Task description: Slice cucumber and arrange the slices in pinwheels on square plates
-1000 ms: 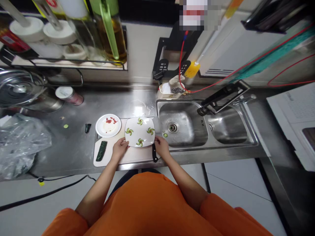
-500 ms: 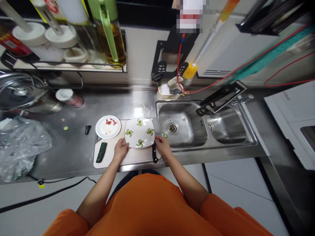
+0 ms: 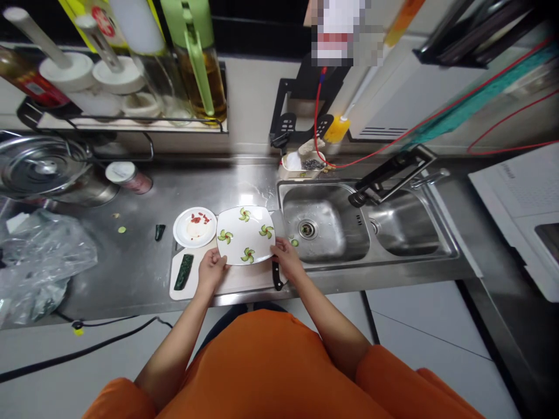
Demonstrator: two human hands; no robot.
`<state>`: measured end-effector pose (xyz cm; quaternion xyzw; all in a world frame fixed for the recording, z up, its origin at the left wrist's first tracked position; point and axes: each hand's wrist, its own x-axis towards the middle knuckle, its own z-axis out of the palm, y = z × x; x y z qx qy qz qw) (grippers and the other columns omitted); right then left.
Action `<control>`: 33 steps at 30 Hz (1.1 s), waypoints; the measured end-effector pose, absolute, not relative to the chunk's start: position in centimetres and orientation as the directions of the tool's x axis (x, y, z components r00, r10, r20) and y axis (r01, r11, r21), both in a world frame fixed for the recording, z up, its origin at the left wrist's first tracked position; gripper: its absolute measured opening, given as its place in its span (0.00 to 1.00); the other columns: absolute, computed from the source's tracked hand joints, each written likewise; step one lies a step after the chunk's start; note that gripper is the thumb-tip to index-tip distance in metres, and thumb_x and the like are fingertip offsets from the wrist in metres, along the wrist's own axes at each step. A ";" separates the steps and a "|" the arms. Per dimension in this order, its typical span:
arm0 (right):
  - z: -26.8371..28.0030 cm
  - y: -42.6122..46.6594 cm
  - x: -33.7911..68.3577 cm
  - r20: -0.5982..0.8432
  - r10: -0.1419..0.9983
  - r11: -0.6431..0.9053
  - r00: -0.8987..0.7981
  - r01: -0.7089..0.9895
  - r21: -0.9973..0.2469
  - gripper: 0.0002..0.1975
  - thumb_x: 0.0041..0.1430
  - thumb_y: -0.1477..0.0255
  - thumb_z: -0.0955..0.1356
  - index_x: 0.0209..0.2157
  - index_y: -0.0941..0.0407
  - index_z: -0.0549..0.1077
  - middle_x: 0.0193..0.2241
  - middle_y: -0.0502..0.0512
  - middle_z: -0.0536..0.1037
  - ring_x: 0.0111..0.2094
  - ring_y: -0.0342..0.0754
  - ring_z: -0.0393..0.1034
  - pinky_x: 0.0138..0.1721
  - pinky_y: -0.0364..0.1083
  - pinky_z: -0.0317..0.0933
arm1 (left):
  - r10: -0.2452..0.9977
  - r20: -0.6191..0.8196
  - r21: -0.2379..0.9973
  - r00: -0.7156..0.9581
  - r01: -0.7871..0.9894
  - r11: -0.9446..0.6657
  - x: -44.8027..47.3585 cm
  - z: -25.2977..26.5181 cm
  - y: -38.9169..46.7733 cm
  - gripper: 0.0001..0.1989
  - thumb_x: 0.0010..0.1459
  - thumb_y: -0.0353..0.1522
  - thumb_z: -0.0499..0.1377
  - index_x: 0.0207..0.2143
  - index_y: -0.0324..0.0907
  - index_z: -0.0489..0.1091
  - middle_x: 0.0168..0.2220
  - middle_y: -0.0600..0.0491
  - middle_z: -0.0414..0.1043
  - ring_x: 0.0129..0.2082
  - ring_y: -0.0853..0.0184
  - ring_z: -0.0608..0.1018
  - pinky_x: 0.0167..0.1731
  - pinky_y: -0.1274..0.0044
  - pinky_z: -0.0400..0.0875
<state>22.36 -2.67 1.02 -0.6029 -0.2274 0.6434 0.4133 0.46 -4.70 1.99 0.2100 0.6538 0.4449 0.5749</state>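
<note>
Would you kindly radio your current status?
Left hand and right hand holding white plate. Four green pinwheels on it. Black knife handle near right hand.

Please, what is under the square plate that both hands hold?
Past the near edge of the square plate, the pale cutting board shows, with a black knife handle beside the right hand. What lies directly beneath the plate is covered and cannot be seen.

Nothing legible right now: red round emblem (image 3: 103, 22) on yellow-edged packet (image 3: 117, 38), too blurred; markings on red-labelled bottle (image 3: 37, 87), pink-labelled canister (image 3: 138, 180), white appliance (image 3: 502, 195), too small, smeared.
</note>
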 end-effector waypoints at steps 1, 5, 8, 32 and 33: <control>1.2 -2.7 22.0 -0.597 0.801 -0.562 0.031 -0.303 -0.770 0.22 0.43 0.67 0.72 0.43 0.51 0.69 0.36 0.50 0.77 0.34 0.47 0.71 0.29 0.43 0.64 | 0.784 -0.567 0.821 -0.251 -0.241 0.517 0.4 2.2 -4.8 0.22 0.39 0.35 0.64 0.39 0.41 0.65 0.25 0.58 0.71 0.24 0.72 0.72 0.28 0.78 0.68; 1.5 -2.7 20.8 -0.593 0.802 -0.560 -0.078 -0.444 -0.699 0.26 0.42 0.67 0.73 0.46 0.49 0.67 0.41 0.50 0.77 0.37 0.50 0.73 0.33 0.47 0.68 | 0.794 -0.561 0.824 -0.235 -0.248 0.509 0.4 2.9 -5.6 0.23 0.40 0.36 0.64 0.39 0.41 0.64 0.26 0.57 0.72 0.25 0.72 0.72 0.29 0.78 0.68; 1.4 -2.8 20.4 -0.585 0.807 -0.538 -0.081 -0.509 -0.672 0.26 0.42 0.67 0.74 0.45 0.49 0.68 0.41 0.50 0.77 0.39 0.51 0.73 0.36 0.49 0.69 | 0.804 -0.552 0.830 -0.220 -0.239 0.504 0.2 3.3 -6.2 0.22 0.41 0.37 0.64 0.40 0.41 0.64 0.28 0.56 0.72 0.26 0.72 0.73 0.29 0.79 0.68; 5.5 -8.1 38.2 -0.707 0.689 -0.724 -0.161 -0.202 -0.660 0.22 0.38 0.71 0.75 0.40 0.56 0.76 0.40 0.63 0.79 0.37 0.53 0.76 0.40 0.52 0.68 | 0.831 -0.546 0.838 -0.106 -0.079 0.540 -2.0 4.0 -7.8 0.31 0.41 0.47 0.66 0.44 0.38 0.68 0.40 0.45 0.75 0.39 0.63 0.77 0.36 0.73 0.71; 5.9 -8.9 40.0 -0.733 0.658 -0.753 -0.173 -0.172 -0.635 0.22 0.39 0.72 0.75 0.41 0.56 0.76 0.41 0.64 0.78 0.38 0.53 0.76 0.41 0.53 0.68 | 0.836 -0.537 0.844 -0.116 -0.064 0.533 -2.1 3.8 -7.8 0.31 0.40 0.47 0.66 0.43 0.38 0.68 0.39 0.45 0.75 0.38 0.63 0.77 0.36 0.74 0.71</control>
